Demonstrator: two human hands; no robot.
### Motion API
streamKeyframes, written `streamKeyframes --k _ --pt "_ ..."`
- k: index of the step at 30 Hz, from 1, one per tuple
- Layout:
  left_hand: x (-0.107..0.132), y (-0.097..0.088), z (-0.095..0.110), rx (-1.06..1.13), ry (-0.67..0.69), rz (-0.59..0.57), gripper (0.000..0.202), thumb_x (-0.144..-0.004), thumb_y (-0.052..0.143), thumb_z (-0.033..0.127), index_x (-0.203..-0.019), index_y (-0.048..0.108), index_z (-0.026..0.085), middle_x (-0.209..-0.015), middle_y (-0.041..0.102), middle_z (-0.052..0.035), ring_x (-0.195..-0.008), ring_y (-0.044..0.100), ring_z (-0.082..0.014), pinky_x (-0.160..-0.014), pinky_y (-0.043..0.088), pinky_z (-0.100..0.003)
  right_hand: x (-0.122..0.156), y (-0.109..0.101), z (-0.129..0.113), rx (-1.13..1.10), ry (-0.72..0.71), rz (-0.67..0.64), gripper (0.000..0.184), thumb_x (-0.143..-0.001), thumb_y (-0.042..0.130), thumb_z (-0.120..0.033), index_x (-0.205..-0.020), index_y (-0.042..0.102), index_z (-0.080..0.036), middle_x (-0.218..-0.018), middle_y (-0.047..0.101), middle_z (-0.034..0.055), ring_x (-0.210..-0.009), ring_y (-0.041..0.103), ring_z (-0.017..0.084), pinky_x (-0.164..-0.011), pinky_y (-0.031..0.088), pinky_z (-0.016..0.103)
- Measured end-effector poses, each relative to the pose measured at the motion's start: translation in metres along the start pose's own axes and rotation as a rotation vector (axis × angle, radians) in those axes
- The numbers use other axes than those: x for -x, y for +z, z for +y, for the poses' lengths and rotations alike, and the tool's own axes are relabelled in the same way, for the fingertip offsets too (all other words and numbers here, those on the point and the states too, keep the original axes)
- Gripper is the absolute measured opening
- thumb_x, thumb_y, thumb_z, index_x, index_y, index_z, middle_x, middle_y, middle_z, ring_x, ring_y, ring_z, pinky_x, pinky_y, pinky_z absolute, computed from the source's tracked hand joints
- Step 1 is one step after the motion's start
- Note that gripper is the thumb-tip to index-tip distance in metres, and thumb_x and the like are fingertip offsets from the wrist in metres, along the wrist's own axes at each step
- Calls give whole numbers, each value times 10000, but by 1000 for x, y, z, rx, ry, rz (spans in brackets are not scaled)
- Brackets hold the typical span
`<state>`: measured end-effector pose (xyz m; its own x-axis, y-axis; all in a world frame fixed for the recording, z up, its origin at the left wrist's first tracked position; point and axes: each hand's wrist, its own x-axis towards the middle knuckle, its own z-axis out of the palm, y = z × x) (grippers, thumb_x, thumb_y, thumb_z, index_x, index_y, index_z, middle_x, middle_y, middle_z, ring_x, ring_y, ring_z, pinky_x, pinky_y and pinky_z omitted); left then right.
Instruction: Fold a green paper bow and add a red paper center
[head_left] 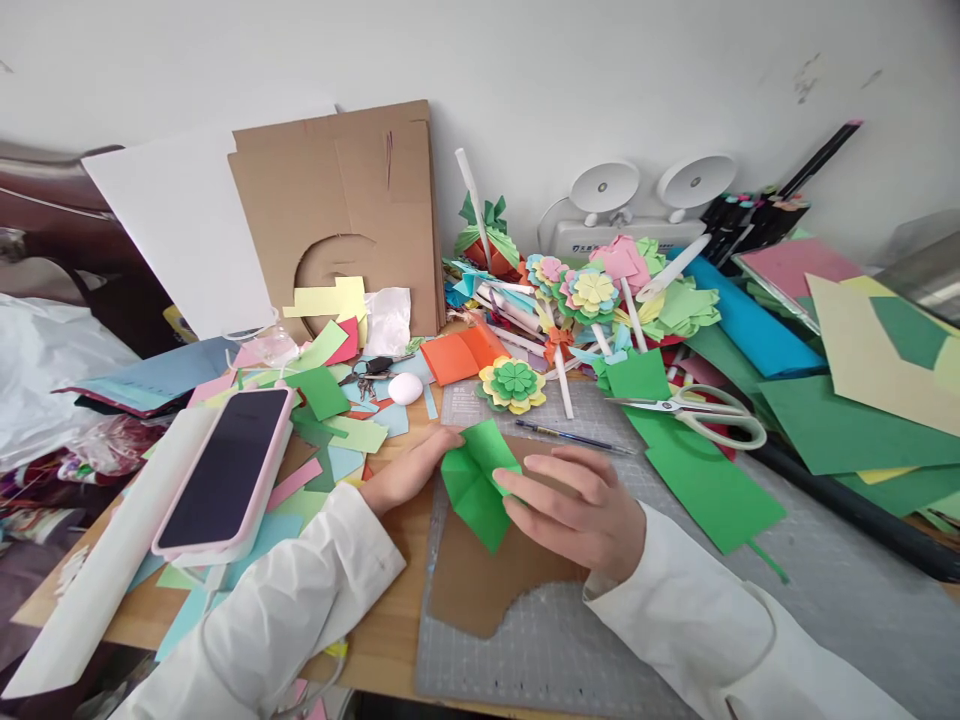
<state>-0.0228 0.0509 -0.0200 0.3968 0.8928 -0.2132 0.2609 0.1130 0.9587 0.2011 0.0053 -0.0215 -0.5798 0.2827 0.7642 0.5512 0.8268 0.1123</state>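
Observation:
A piece of green paper with crossing fold creases is held partly folded above a cut piece of brown cardboard. My left hand is closed on the paper's upper left edge, its fingertips mostly hidden behind the sheet. On the other side, my right hand has its fingers bent against the paper's right edge, its thumb out of sight. The cardboard lies on a grey cutting mat. Just beyond the hands are a pen and a layered paper flower.
Scissors rest on green sheets at the right. A pink-cased phone stands at the left among paper scraps. A white egg-shaped object, keys, paper flowers on sticks and leaning cardboard are farther back.

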Motion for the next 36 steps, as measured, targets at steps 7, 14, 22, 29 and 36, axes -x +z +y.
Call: streamKeyframes --k 7,14,22,29,36 --pt "2 -12 18 -1 129 -393 324 -860 532 291 -1153 538 154 -654 548 17 -557 475 -100 -515 363 -195 11 -6 22 -248 175 -302 271 -928 417 -95 -905 635 -254 -997 732 -35 -1021 554 191 -908 350 410" --pt "-1 -10 7 -726 568 -146 333 -897 447 168 -1221 513 210 -1082 597 -99 -956 563 -208 -832 467 -336 16 -5 26 -308 166 -553 360 -828 425 -32 -1044 646 -217 -1078 667 65 -1046 521 235 -854 382 405" --pt "3 -4 14 -864 686 -328 244 -803 453 48 -928 618 177 -965 622 -83 -953 564 -217 -853 442 -340 9 -4 11 -357 291 -528 204 -752 609 -293 -905 630 -160 -1073 627 105 -1053 497 277 -919 321 456" --pt "2 -8 15 -733 607 -369 135 -809 608 213 -927 671 202 -1007 582 -69 -967 547 -207 -894 415 -328 13 1 6 -346 229 -571 332 -809 603 -430 -1052 628 -205 -984 627 79 -858 497 238 -753 342 392" --pt "4 -11 18 -622 570 -400 344 -647 772 420 -909 686 214 -995 578 -57 -941 554 -218 -870 433 -331 13 7 3 -376 228 -483 213 -920 411 -152 -909 622 -176 -862 611 61 -756 460 183 -689 356 326"
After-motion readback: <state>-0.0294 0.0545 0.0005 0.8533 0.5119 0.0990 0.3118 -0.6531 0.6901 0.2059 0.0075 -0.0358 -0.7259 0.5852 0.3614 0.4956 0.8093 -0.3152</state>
